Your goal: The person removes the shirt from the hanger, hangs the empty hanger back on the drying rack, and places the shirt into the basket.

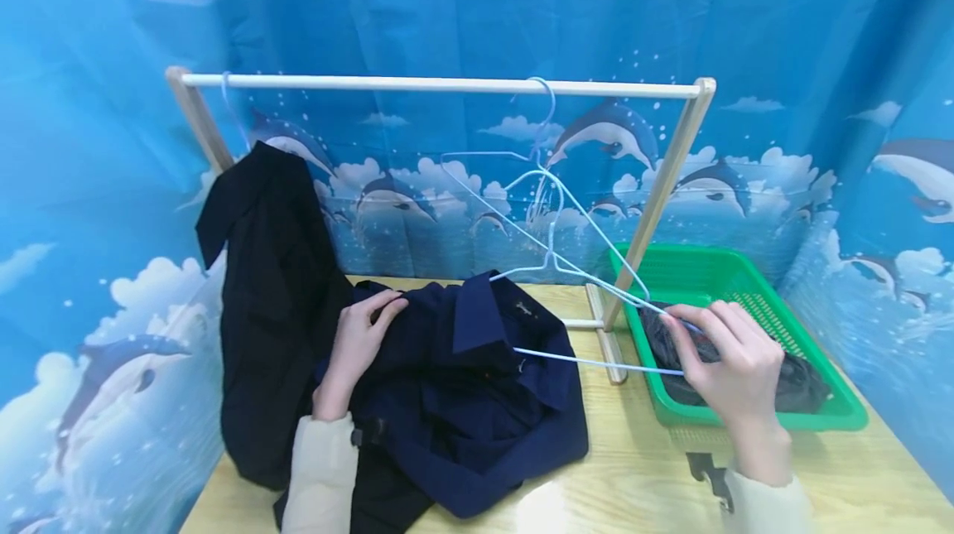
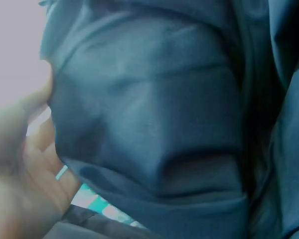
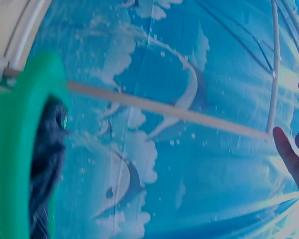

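A navy collared shirt (image 1: 477, 401) lies bunched on the table. My left hand (image 1: 360, 343) pinches its cloth on the left side; the left wrist view shows thumb and fingers of the left hand (image 2: 35, 164) at the edge of the fabric (image 2: 149, 109). With the right hand (image 1: 734, 360) I grip one end of a light blue hanger (image 1: 550, 262). The hanger's other end runs into the shirt's collar (image 1: 480, 315) and is hidden there. Only part of the right hand (image 3: 294, 159) shows in the right wrist view.
Another hanger (image 1: 477, 155) hangs bare on the rack's white rail (image 1: 373, 83), behind the held one. A black garment (image 1: 268, 302) hangs at the rack's left. On the right, a green basket (image 1: 753, 418) holds dark clothing (image 1: 801, 381). A dolphin-print curtain (image 1: 417, 12) surrounds the table.
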Motion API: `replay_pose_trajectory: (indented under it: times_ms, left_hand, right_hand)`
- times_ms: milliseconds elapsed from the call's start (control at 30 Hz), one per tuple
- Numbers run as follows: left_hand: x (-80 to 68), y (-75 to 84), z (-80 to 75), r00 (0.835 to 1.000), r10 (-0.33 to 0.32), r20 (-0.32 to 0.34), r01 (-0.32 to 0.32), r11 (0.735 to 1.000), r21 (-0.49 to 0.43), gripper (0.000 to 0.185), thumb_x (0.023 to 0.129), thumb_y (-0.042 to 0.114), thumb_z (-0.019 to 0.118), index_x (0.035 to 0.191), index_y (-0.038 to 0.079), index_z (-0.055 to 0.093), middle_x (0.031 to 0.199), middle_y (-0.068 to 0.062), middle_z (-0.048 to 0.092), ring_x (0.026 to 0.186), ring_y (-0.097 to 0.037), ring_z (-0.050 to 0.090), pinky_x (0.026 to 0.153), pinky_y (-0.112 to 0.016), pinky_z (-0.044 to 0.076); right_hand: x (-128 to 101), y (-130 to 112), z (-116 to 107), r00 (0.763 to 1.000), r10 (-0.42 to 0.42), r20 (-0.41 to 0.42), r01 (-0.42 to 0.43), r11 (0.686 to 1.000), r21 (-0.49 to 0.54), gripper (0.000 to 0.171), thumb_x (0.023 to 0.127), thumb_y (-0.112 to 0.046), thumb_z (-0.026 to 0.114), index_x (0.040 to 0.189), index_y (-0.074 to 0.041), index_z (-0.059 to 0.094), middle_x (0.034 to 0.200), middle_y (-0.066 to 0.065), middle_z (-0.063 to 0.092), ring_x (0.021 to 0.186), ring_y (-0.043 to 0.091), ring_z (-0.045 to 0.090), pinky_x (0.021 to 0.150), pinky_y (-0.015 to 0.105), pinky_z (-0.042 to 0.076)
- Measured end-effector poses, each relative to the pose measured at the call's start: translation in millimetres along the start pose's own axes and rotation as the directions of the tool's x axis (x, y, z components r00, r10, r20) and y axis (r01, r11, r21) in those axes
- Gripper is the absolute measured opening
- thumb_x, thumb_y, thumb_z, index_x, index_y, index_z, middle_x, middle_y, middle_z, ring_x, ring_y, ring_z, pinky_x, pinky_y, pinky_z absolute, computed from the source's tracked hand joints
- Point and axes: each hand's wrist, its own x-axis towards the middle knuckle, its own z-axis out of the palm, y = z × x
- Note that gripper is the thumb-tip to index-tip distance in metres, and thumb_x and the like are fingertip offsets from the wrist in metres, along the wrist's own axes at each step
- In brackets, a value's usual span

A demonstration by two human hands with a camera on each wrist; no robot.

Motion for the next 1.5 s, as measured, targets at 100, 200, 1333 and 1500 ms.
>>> replay_pose_trajectory:
  times_ms: [100,200,1333,1500]
  left_hand:
    - [0.5,-1.1,-4.9,0.997,0.008,-0.072,-0.005,0.999,0.036,0.02,0.099,0.023,0.066,0.107,0.008,0.077,0.101,-0.011,0.076,0.088,-0.026,0.07,0.079,-0.043,0.053]
    - [0.9,-2.5,-7.3,0.989,0.02,-0.144,-0.009,0.997,0.077,0.019,0.099,0.024,0.067,0.104,0.009,0.078,0.098,-0.009,0.077,0.086,-0.024,0.07,0.076,-0.042,0.053]
    - [-1.5,10.6,8.7,0.979,0.176,-0.107,-0.155,0.972,0.179,0.017,0.092,0.028,0.075,0.1,0.013,0.08,0.09,-0.002,0.074,0.076,-0.019,0.07,0.07,-0.039,0.057]
    - [-1.8,16.2,13.9,0.979,0.188,-0.08,-0.173,0.971,0.168,0.018,0.093,0.029,0.074,0.101,0.014,0.08,0.094,-0.002,0.075,0.082,-0.019,0.071,0.074,-0.039,0.058]
  right_hand:
    - [4,2,-8,0.998,0.028,-0.049,-0.028,1.0,-0.009,0.049,0.099,-0.039,0.065,0.075,0.002,0.074,0.056,0.009,0.053,0.048,0.025,0.042,0.055,0.027,0.031]
    - [8,3,-16,0.995,0.056,-0.087,-0.057,0.998,-0.017,0.05,0.099,-0.041,0.065,0.074,0.002,0.074,0.054,0.011,0.052,0.049,0.025,0.041,0.056,0.025,0.031]
    - [12,-7,-10,0.987,0.062,-0.145,-0.069,0.997,-0.038,0.047,0.099,-0.037,0.065,0.076,0.003,0.073,0.055,0.014,0.052,0.048,0.028,0.039,0.054,0.027,0.029]
    - [10,-7,-7,0.989,0.067,-0.132,-0.073,0.997,-0.037,0.047,0.099,-0.037,0.065,0.077,0.003,0.074,0.057,0.015,0.056,0.048,0.031,0.042,0.056,0.03,0.031]
